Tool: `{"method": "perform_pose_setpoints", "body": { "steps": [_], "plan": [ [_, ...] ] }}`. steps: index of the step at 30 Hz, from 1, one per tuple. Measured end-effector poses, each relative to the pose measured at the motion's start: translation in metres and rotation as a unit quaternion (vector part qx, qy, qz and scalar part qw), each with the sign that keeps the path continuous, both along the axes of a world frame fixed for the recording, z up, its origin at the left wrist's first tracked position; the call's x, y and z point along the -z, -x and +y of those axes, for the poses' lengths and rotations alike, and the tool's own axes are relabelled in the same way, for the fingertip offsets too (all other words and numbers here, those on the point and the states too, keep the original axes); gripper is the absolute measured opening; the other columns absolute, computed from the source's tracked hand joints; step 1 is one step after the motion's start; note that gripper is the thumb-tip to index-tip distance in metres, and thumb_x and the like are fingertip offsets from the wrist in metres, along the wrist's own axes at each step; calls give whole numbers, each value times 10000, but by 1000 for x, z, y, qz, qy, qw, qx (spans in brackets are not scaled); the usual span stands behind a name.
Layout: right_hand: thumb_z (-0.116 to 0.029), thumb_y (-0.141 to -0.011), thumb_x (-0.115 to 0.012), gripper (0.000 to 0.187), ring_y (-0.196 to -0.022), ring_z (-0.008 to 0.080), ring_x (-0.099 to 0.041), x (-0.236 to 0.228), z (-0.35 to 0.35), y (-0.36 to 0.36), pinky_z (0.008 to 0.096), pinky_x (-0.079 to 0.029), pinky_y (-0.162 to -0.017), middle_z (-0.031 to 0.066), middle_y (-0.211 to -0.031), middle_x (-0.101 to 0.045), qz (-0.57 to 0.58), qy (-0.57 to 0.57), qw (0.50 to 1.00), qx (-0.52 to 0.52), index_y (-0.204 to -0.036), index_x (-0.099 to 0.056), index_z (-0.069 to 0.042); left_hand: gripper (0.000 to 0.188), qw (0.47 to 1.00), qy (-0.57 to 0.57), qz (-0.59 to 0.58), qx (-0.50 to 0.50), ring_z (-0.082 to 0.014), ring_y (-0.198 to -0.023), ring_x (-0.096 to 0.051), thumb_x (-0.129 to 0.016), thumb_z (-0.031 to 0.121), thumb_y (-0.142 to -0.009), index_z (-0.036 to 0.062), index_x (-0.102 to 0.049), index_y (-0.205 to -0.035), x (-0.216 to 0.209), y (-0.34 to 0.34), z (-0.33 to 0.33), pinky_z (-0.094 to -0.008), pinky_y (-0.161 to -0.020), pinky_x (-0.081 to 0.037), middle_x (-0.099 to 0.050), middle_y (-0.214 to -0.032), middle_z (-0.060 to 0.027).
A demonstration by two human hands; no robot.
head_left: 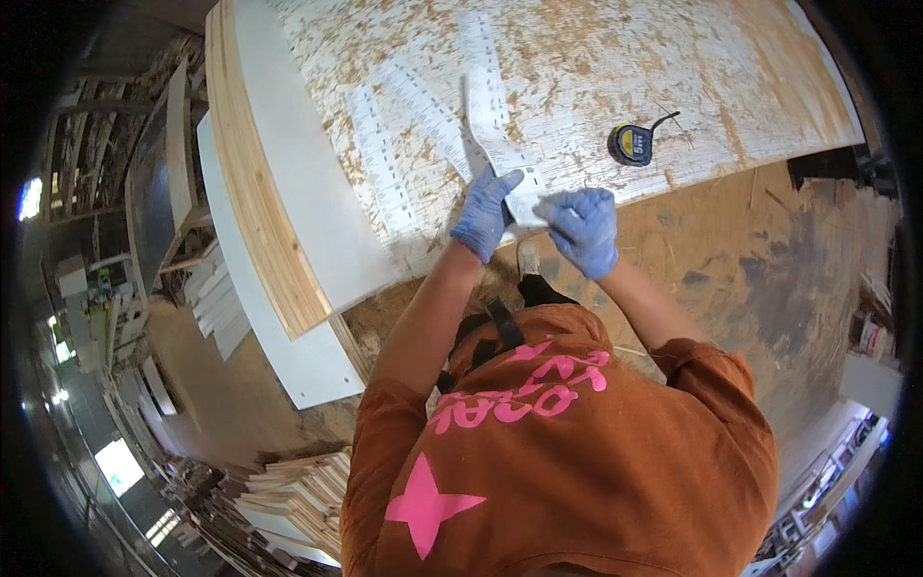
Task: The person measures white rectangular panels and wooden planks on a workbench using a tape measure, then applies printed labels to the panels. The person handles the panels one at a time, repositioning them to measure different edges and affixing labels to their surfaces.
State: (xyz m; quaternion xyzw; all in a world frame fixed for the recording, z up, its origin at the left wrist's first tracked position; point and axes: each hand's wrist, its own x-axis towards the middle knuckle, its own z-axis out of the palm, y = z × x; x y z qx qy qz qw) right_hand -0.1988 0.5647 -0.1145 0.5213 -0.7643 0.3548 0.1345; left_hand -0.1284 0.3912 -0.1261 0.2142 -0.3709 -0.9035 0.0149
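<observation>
A long white strip of printed labels [486, 120] runs from the worn tabletop [567, 67] up to its near edge. Its near end is in my blue-gloved left hand [486, 213], with the thumb pressed on top. Beside it, my right hand [583, 229], also in a blue glove, has its fingers pinched together at the strip's right edge. How much of the strip lies between those fingertips is hard to see. Two more label strips [380, 159] [423, 106] lie flat to the left. A black and yellow tape measure [630, 144] rests on the tabletop to the right.
White panels [288, 163] and a pale wood edge strip [252, 163] stand at the table's left. Stacked boards [298, 500] lie at the lower left, near more white offcuts [219, 298]. The dusty brown floor [692, 250] shows below the table.
</observation>
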Motion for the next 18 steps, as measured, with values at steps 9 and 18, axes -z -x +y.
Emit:
{"method": "perform_pose_setpoints", "body": {
  "steps": [9, 18],
  "plan": [
    [-146, -586, -703, 364, -851, 238, -547, -58, 9, -78, 382, -399, -766, 25, -983, -637, -18, 54, 989, -135, -948, -688, -181, 607, 963, 246, 78, -82, -180, -1144, -519, -626, 93, -866, 19, -349, -1401, -100, -105, -4, -322, -974, -446, -542, -1248, -99],
    [-224, -887, -566, 425, -966, 186, -572, -138, -93, -225, 317, -465, -866, 131, -1046, -608, -553, 163, 796, -183, -1202, -517, 56, 696, 887, 413, 165, -119, -222, -1201, -498, -579, 101, -869, -3, -211, -1451, -168, -276, -52, -355, -1015, -421, -472, -1338, -138]
  ]
}}
